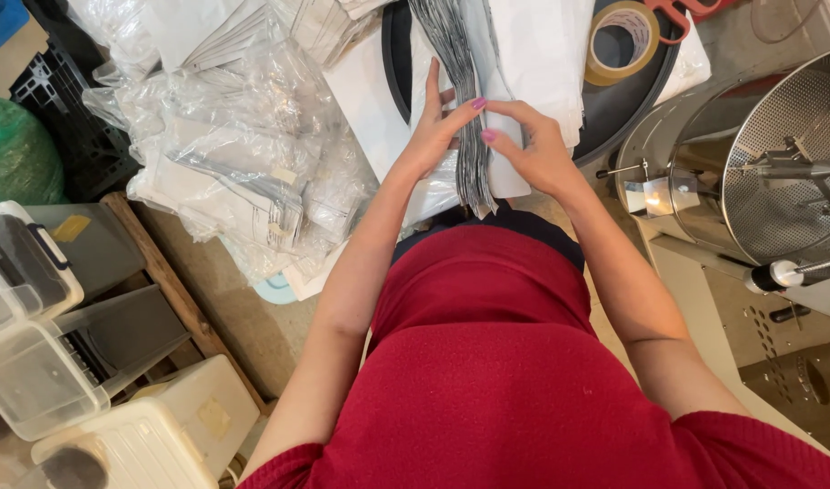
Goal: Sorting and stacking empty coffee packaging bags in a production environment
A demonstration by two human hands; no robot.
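**Pouch stack in both hands**

Head view: grey-and-white stack of flat pouches (470,136), thin edges up, at the tabletop's near edge. Pinched between left hand (430,131) and right hand (534,145). Tape roll (622,38) toward the far right.

**Foil, film, steel and wood**

The stack of flat pouches (474,136) looks like matt grey foil with white paper-like faces. The clear bags (243,154) are glossy, wrinkled plastic film. The perforated drum (786,163) is shiny metal. The tape roll (621,41) seems smooth. The storage boxes (35,362) are translucent plastic. The plank (175,299) is rough wood.
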